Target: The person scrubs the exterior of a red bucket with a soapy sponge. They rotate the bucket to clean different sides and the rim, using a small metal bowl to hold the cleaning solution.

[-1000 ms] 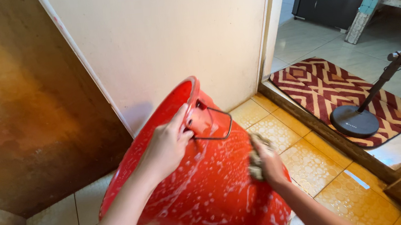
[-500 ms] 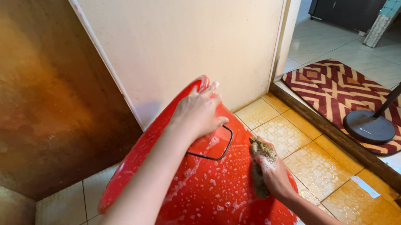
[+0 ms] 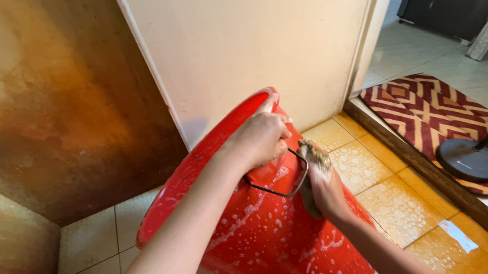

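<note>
1. Standing at the far left, the stained brown wall (image 3: 54, 108) meets the pale tiled floor (image 3: 95, 243); neither hand is near it.
2. Tilting steeply on that floor, the red bucket (image 3: 267, 243) leans with its rim up and towards the cream door (image 3: 258, 39), so its soapy outer side faces the person and can be reached from above. Foam and bubbles cover that side.
3. Gripping the bucket's top edge, the left hand (image 3: 262, 136) has its fingers (image 3: 276, 129) curled over the rim just above the wire handle (image 3: 279, 184), which hangs loose against the wall of the bucket. That clenched hold seems to be what keeps the bucket steady at its slant.
4. Pressing against the bucket's outer side just beside the wire handle, the right hand (image 3: 325, 192) is closed around a worn brownish sponge (image 3: 313, 160), whose frayed end sticks up past the fingertips. The sponge touches the wet red surface, a placement that suits scrubbing.
5. Lying right of the bucket, the yellowed floor tiles (image 3: 376, 189) are wet and flecked with foam.
6. Sitting beyond the dark door sill (image 3: 422, 166), a red and cream zigzag mat (image 3: 434, 105) carries the round grey base of a stand (image 3: 470, 160), well apart from both hands.
</note>
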